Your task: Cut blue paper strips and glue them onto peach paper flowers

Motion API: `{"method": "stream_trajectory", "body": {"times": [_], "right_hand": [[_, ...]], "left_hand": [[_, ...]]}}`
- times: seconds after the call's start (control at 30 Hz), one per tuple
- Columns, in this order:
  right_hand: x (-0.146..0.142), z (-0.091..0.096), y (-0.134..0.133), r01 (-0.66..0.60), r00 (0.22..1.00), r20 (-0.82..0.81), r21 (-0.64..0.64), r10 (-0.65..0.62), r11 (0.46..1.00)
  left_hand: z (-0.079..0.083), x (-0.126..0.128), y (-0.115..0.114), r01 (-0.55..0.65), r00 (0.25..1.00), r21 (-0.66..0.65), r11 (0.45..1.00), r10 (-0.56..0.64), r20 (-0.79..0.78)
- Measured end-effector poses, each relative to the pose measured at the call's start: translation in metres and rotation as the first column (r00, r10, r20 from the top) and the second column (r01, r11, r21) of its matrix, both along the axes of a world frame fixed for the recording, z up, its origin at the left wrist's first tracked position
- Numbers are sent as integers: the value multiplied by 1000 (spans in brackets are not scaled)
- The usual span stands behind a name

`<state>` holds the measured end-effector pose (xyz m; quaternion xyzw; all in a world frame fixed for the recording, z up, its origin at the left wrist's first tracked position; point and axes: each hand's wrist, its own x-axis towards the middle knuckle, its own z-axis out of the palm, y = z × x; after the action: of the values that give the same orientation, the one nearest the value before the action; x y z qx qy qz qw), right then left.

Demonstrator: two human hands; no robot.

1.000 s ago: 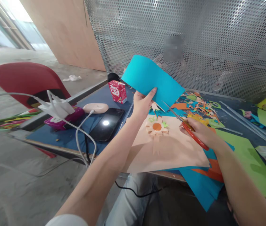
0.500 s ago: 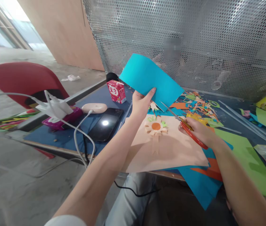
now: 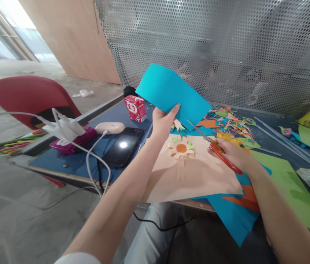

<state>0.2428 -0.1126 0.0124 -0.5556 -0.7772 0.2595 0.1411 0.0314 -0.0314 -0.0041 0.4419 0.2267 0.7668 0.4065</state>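
My left hand (image 3: 166, 119) pinches a wide blue sheet of paper (image 3: 173, 91) by its lower edge, thumb in front, and holds it up above the table. Orange-handled scissors (image 3: 222, 156) are in my right hand (image 3: 230, 150), their blades pointing up and left at the lower right edge of the blue paper. Whether the blade tips touch the paper I cannot tell. Below the hands, a paper flower rosette (image 3: 181, 148) with an orange centre and pale petals lies on a peach sheet (image 3: 199, 179). Part of a second pale paper piece (image 3: 179, 125) shows behind it.
Paper scraps (image 3: 234, 123) are heaped by the perforated metal panel (image 3: 155, 33). On the left are a black phone (image 3: 124, 146), a red box (image 3: 135, 109) and white chargers with cables (image 3: 64, 128). Green sheets (image 3: 287, 183) lie right; blue paper (image 3: 232, 216) overhangs the front edge.
My left hand and the blue paper have shifted slightly left and tilted a little. The scissors and my right hand stay almost in place.
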Motion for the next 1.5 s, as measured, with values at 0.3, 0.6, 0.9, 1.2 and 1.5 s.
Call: {"method": "stream_trajectory", "body": {"times": [0.3,0.6,0.9,1.2,1.5], "right_hand": [[-1,0,1,-24,1000,20,31,24,999],[-2,-1,0,-35,999,27,29,34,999],[0,-3,1,-18,1000,10,12,18,1000],[-3,1,-2,-44,999,-4,0,44,999],[-3,1,-4,-81,990,109,-55,86,995]], "left_hand": [[-4,1,1,-48,999,-4,999,48,-14],[-1,2,-2,-83,997,15,996,83,-8],[0,2,-3,-88,996,9,996,88,-15],[-1,-7,-12,12,999,-77,997,-9,43],[-12,-14,-25,-2,1000,-98,995,2,0]]}}
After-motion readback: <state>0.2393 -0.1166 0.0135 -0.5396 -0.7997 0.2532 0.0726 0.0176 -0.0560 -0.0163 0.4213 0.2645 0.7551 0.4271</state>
